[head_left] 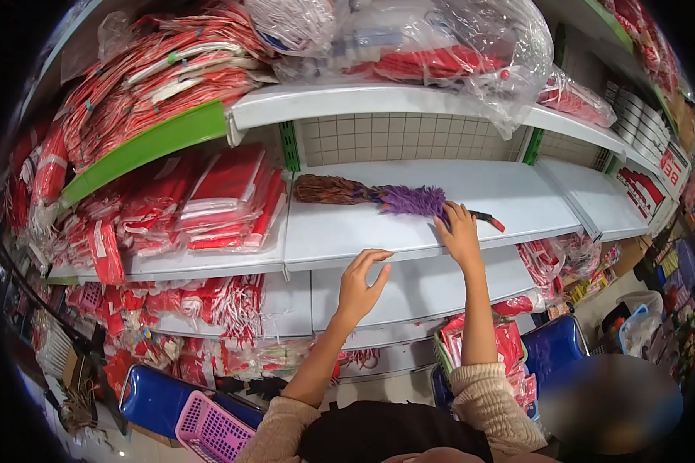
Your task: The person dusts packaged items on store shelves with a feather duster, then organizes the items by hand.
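A feather duster [413,200] with brown and purple feathers lies on the white middle shelf [355,231], its dark, red-tipped handle pointing right. My right hand [460,231] is at the duster where the purple feathers meet the handle, fingers curled over it; the grip underneath is partly hidden. My left hand [361,284] hovers just in front of the shelf's front edge, fingers spread and thumb apart, touching nothing.
Plastic-packed red and white goods [228,197] are stacked on the left shelf. Bagged items [440,46] fill the upper shelf. Below stand a pink basket [212,428], blue chairs [552,347] and a green-rimmed basket [443,351] of red packets. A blurred round patch is at lower right.
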Tool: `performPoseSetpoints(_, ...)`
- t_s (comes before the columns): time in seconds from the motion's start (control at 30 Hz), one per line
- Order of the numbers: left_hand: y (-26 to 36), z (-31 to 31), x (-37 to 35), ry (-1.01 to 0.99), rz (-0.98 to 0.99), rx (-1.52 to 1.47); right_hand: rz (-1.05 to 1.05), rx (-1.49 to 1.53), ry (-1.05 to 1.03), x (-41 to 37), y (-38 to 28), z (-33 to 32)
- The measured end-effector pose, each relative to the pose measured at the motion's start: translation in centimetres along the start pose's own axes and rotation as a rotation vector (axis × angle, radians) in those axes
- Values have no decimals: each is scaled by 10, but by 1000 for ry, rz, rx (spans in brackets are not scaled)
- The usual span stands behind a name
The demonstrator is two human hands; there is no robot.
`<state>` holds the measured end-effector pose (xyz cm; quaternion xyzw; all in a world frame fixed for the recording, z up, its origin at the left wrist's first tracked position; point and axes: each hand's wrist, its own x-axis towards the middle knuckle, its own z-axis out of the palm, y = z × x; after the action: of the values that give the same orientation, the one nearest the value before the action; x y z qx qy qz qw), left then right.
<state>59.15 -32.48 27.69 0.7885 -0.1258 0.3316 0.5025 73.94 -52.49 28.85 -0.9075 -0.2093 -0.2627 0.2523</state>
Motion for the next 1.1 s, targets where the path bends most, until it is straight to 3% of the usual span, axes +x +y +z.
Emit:
performPoseSetpoints(0.13,4,18,2,6,-43,-20,-10,-31,51,2,1,2)
performPoseSetpoints(0.23,6,31,-3,27,-64,-51,-120,113,305,-21,-12,-4)
performPoseSetpoints(0.43,6,80,-8,-57,-83,-132,13,423,280,-96,-15,-14)
performPoseSetpoints(0.8,23,204,-38,-410,-63,-386,479,517,270,-198,47,-66)
performPoseSetpoints(1.1,36,275,-99,-819,-123,-595,815,306,361,-308,71,-91)
